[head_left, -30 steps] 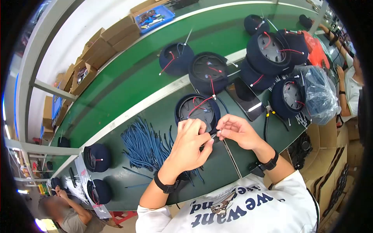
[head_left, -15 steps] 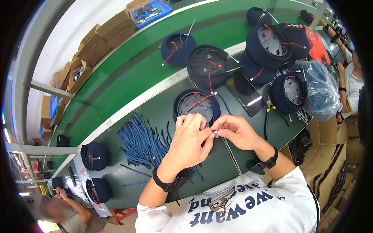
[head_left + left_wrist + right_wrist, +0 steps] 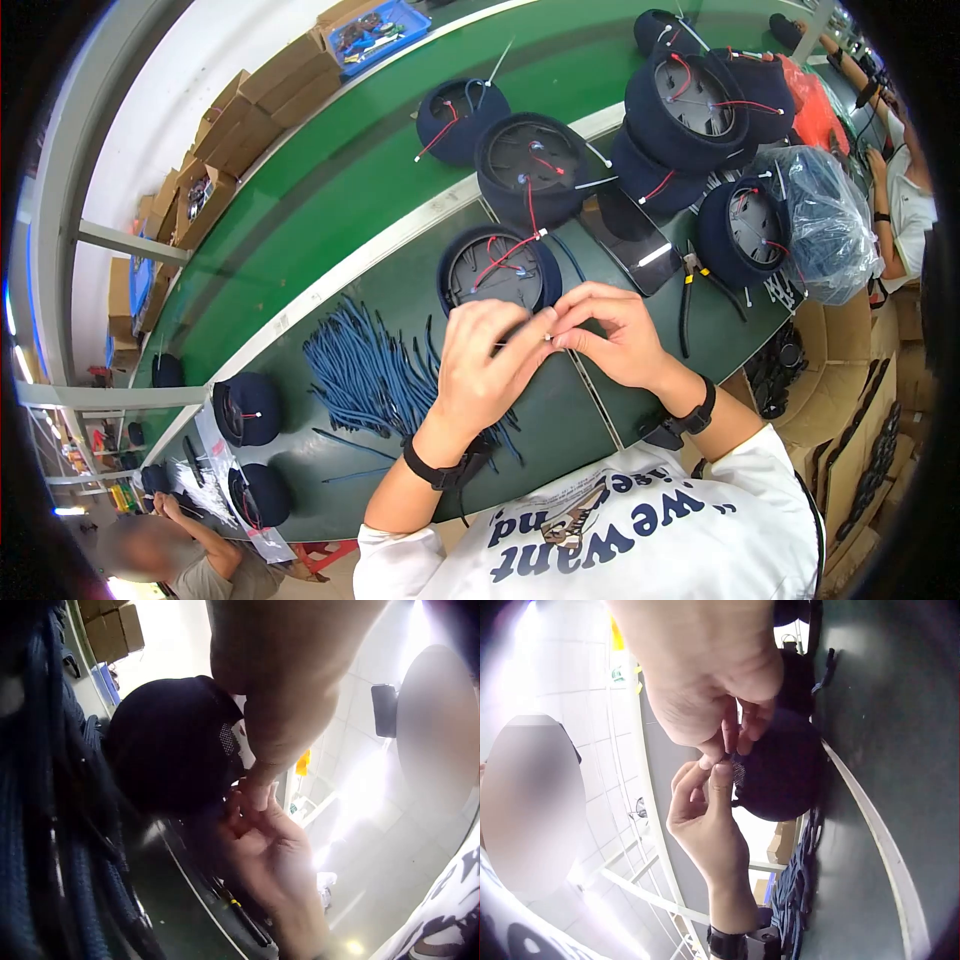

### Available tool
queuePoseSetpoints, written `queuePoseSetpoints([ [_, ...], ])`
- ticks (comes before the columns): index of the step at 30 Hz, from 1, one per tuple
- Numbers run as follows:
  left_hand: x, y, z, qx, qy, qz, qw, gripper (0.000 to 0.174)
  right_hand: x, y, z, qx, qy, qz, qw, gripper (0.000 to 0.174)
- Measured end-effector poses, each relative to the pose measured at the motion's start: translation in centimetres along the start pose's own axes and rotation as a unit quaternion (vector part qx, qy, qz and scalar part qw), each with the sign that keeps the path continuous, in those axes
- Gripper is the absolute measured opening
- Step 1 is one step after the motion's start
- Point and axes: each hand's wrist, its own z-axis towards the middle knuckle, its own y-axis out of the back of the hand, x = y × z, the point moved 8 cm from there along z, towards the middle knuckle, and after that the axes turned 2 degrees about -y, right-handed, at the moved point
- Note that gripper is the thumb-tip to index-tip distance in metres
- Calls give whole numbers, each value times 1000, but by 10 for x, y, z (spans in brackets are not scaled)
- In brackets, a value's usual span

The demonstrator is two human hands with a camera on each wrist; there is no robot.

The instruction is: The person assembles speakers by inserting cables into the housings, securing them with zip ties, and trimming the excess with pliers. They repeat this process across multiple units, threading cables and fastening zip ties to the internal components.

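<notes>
Both hands meet just in front of a dark-blue round shell (image 3: 546,272) with a black plastic inside and red wires. My right hand (image 3: 618,338) pinches a small white piece (image 3: 548,338) between thumb and forefinger. On its other side, my left hand (image 3: 482,360) has its thumb and forefinger at the same piece, with the other fingers blurred. The right wrist view shows the left thumb and forefinger (image 3: 718,780) pinched together against the right fingertips, which hide most of the piece; I cannot tell its kind. A pile of blue cords (image 3: 365,365) lies beside the left hand.
More dark-blue shells (image 3: 530,205) stand behind, some stacked at the right. A black phone (image 3: 630,245) and yellow-and-black cutters (image 3: 688,290) lie right of the hands. A clear plastic bag (image 3: 825,235) is farther right. Other people sit at both ends of the bench.
The left fingers have lifted and straightened somewhat, blurred in motion, while the right hand keeps its pinch in nearly the same place. The view has shifted slightly.
</notes>
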Motion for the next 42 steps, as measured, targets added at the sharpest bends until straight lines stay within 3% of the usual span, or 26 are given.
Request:
queuePoseSetpoints([
  [1, -2, -5, -6, 27, -79, -15, 996, 35, 1, 0, -1, 2, -6, -7, 1000, 3],
  [4, -4, -9, -14, 22, -113, 3, 993, 32, 4, 5, -4, -17, -26, -12, 999, 3],
  [10, -1, -7, -15, 68, -97, 33, 992, 30, 14, 25, -27, -47, -6, -59, 997, 5],
  [13, 7, -1, -13, 91, -71, 46, 992, 37, 18, 31, -32, 18, -31, -55, 998, 9],
  [14, 14, 6, -10, 107, -56, 46, 992, 43, 18, 29, -31, 46, -32, -57, 997, 11],
  [15, 25, 21, -5, 81, 19, 53, 995, 63, 16, 30, -29, 28, -43, 75, 996, 17],
  [16, 41, 31, -8, 74, 110, 26, 991, 94, 14, 38, -24, 5, -70, 118, 991, 25],
  [18, 61, 35, -12, 74, 229, -26, 970, 125, 6, 52, -9, 9, -122, 72, 990, 29],
  [20, 75, 6, -22, 136, 206, -76, 966, 144, -6, 42, 7, 117, -95, -53, 987, 62],
  [22, 87, -9, -31, 153, 234, -124, 952, 144, 3, 11, 29, 176, -73, -201, 961, 89],
  [23, 94, -14, -34, 149, 234, -156, 948, 143, -6, 4, 33, 199, -80, -186, 959, 123],
  [26, 99, -19, -32, 129, 190, -217, 949, 140, -5, -9, 41, 187, -19, -212, 959, 132],
  [27, 101, -21, -33, 121, 169, -227, 951, 139, -4, -12, 43, 178, -35, -191, 965, 138],
  [33, 101, -20, -31, 101, 107, -229, 962, 132, -6, -14, 47, 165, 5, -215, 963, 137],
  [42, 98, -15, -26, 118, 87, -179, 973, 119, -5, -9, 44, 176, -40, -278, 944, 108],
])
